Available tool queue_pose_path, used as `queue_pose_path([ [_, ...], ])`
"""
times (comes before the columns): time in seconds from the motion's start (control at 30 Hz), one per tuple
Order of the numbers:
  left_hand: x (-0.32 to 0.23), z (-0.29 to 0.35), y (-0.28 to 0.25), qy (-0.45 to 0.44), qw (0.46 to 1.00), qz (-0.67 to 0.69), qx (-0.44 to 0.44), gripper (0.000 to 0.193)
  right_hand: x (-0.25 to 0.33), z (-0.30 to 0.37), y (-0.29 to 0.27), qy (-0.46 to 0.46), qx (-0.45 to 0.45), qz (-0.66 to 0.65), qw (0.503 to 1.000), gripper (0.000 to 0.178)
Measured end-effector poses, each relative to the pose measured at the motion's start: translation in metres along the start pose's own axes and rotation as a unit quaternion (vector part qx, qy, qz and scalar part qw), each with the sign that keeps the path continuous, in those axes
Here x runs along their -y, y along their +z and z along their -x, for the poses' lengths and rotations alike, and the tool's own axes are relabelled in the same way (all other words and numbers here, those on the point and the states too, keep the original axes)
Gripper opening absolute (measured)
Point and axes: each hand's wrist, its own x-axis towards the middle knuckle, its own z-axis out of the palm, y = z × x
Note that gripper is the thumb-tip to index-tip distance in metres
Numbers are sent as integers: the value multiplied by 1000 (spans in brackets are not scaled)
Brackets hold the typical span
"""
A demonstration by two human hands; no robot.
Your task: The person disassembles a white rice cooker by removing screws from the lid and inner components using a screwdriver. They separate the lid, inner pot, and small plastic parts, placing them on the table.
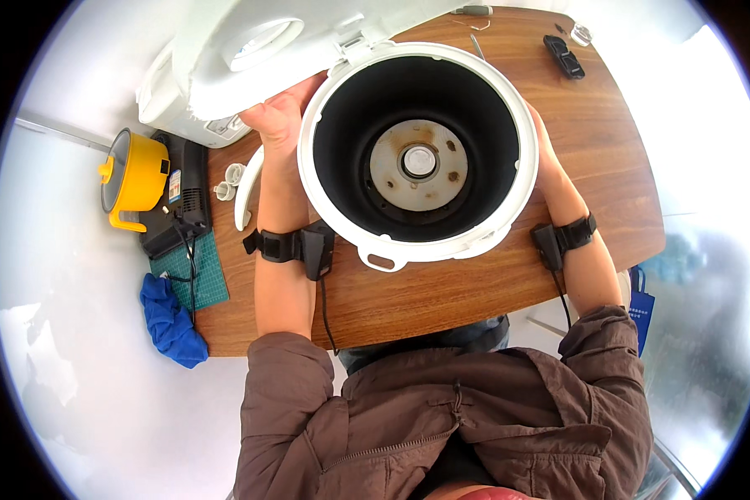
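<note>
A white rice cooker [308, 179] stands in the middle with its inside facing up at me. Its inner wall is black, and a round metal heating plate [389, 171] with brown stains lies at the bottom. The white lid [217, 62] is swung up at the back left, joined at the hinge. My left hand [280, 118] grips the cooker's left side, thumb out and the other fingers partly hidden. My right hand [543, 148] holds the right side, most of its fingers hidden behind the body. A loose white curved handle [247, 188] lies beside my left forearm.
Left on the wooden table [375, 312]: a yellow pot [146, 175] on a black appliance [193, 179], small white parts [227, 183], a green mat [212, 271] and a blue cloth [171, 321]. A black object [565, 57] and a screwdriver [473, 11] lie at the back.
</note>
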Motion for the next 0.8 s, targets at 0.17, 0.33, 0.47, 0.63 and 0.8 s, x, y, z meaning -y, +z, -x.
queue_pose_path([
  [0.17,3,1,-10,-77,958,135,243,108,-1,-4,-2,53,-16,70,996,37],
  [0.33,23,-1,-10,-34,924,214,315,112,-1,0,-1,17,-23,84,996,50],
  [0.47,2,14,4,-85,959,109,245,104,0,-1,-4,13,-6,68,998,49],
  [0.63,-11,26,21,-76,977,11,201,91,-2,-2,-6,7,2,62,998,48],
  [0.8,-10,21,13,-69,971,17,227,87,4,0,1,2,-28,98,995,48],
])
